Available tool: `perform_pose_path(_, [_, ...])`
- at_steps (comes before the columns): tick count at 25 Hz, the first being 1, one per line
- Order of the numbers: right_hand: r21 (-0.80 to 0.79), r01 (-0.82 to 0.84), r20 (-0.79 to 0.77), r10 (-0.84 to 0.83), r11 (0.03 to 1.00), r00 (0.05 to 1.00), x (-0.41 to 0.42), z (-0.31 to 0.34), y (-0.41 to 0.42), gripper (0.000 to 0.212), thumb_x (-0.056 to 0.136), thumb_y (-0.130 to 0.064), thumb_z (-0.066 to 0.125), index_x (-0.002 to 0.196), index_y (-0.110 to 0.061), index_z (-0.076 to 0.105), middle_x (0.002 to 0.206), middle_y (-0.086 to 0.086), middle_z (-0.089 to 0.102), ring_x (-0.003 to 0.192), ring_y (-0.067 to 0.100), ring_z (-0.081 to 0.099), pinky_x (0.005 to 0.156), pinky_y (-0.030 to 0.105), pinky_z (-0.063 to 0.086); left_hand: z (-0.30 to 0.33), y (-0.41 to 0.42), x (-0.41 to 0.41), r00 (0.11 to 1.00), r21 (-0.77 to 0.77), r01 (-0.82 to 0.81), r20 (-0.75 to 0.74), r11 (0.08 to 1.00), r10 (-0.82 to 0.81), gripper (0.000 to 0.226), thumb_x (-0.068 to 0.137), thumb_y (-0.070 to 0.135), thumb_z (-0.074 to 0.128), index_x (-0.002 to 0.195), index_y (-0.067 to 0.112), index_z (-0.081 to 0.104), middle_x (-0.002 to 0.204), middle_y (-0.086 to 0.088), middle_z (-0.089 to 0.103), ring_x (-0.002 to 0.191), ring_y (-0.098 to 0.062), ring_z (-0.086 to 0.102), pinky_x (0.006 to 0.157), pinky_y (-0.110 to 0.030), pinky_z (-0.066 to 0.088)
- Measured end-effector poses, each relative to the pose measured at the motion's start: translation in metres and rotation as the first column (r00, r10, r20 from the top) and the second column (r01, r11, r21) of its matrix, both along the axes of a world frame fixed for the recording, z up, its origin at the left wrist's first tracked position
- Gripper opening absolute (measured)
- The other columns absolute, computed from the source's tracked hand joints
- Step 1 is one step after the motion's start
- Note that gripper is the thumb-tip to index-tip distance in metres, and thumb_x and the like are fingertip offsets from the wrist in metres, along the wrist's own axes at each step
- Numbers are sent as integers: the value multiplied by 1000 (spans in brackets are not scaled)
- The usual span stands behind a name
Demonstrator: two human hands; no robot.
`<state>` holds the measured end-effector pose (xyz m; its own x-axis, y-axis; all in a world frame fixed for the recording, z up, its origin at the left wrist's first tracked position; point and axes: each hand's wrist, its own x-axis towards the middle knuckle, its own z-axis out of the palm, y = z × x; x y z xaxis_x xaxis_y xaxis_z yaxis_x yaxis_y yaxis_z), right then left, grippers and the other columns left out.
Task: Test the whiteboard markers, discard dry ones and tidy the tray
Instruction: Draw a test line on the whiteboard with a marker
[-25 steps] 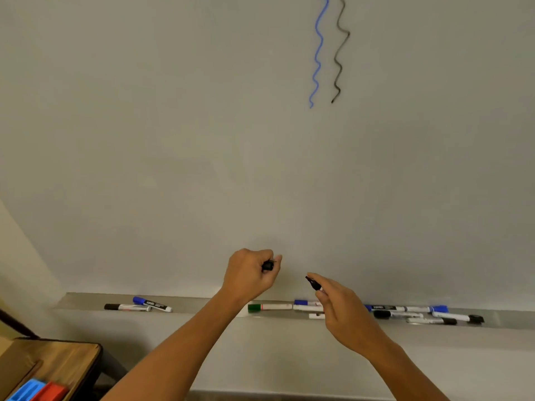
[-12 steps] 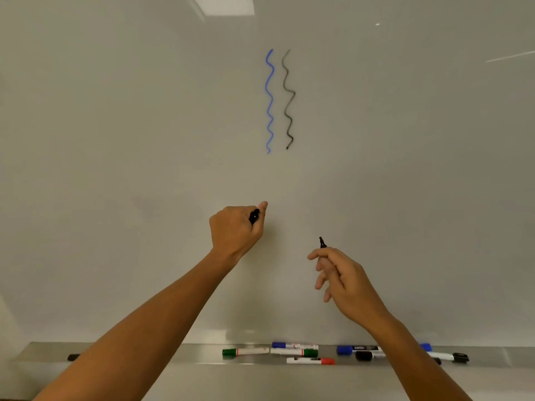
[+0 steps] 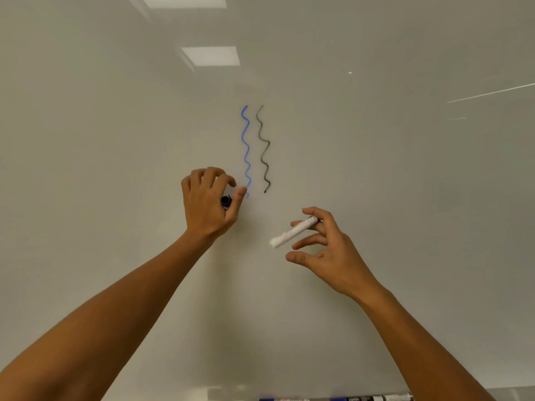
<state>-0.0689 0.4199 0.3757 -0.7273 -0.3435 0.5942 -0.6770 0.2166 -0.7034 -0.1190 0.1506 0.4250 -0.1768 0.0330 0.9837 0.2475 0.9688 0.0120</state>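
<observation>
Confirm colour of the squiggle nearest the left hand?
Blue squiggle, clearest in the head view; the left hand sits by its lower end.

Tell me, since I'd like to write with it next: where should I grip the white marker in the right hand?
Grip the white marker near its upper right end, by the right hand, coming from the right. The barrel slants down-left, so the lower end juts free; its tip is hidden.

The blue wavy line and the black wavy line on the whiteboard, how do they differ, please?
The blue wavy line lies left of the black wavy line. The blue one's lower end sits beside the left hand; the black one's ends clear of it. Both run vertically, side by side, at similar length.
</observation>
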Motion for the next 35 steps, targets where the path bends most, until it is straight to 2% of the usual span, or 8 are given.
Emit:
perform_pose_path(5, [-38,26,-133,-31,999,991,-16,31,-6,45,86,-64,56,107,-27,43,97,-3,71,82,16,71,67,30,59,43,-24,-21,995,-113,-96,-28,989,93,61,96,54,42,142,14,49,152,-11,41,145,-37,26,117,-53,22])
perform_pose_path(9, [-192,31,-185,-67,981,981,-31,54,-14,29,97,-45,41,109,-26,60,82,-3,69,69,18,66,60,42,58,50,-39,-32,980,-192,-181,43,965,193,73,96,60,32,154,16,28,164,-11,17,151,-37,6,119,-60,10])
perform_pose_path(12, [-326,60,-207,-133,944,969,-42,73,-20,11,99,-30,48,107,-24,51,64,-2,54,55,28,56,54,39,55,48,-44,-37,967,-230,-235,40,944,251,75,96,61,28,156,16,23,165,-11,11,152,-36,2,119,-62,8])
perform_pose_path(16, [-475,33,-241,-167,880,956,-54,100,-31,7,97,-24,64,99,-20,59,76,9,65,59,27,62,53,32,56,47,-44,-39,963,-226,-263,-1,938,269,73,96,57,31,156,16,24,165,-10,13,152,-35,4,119,-61,10])
perform_pose_path(21, [-517,-16,-301,-164,856,939,-71,122,-43,17,92,-22,58,105,-15,66,91,3,73,72,20,66,55,32,56,45,-44,-41,963,-226,-268,-25,936,270,70,94,51,33,155,17,25,164,-10,14,152,-35,7,119,-61,13])
perform_pose_path(25, [-500,15,-318,-200,866,927,-82,134,-49,16,96,-16,59,109,-19,68,96,-2,74,71,15,67,57,31,55,46,-44,-41,963,-221,-268,-28,938,269,69,94,49,34,155,17,26,164,-11,15,152,-35,7,119,-61,12])
perform_pose_path(29, [-493,73,-319,-257,867,912,-87,137,-52,18,95,-17,61,109,-24,70,91,-4,72,72,27,67,55,43,56,46,-43,-41,961,-221,-274,-33,936,273,69,95,49,35,155,17,26,164,-11,15,152,-35,7,119,-60,12])
perform_pose_path(35, [-429,73,-374,-250,900,893,-86,126,-51,21,94,-8,64,112,-15,72,93,1,74,72,27,66,59,36,55,46,-44,-42,960,-221,-278,-36,935,277,69,94,48,36,155,17,25,164,-10,14,152,-35,7,120,-59,11])
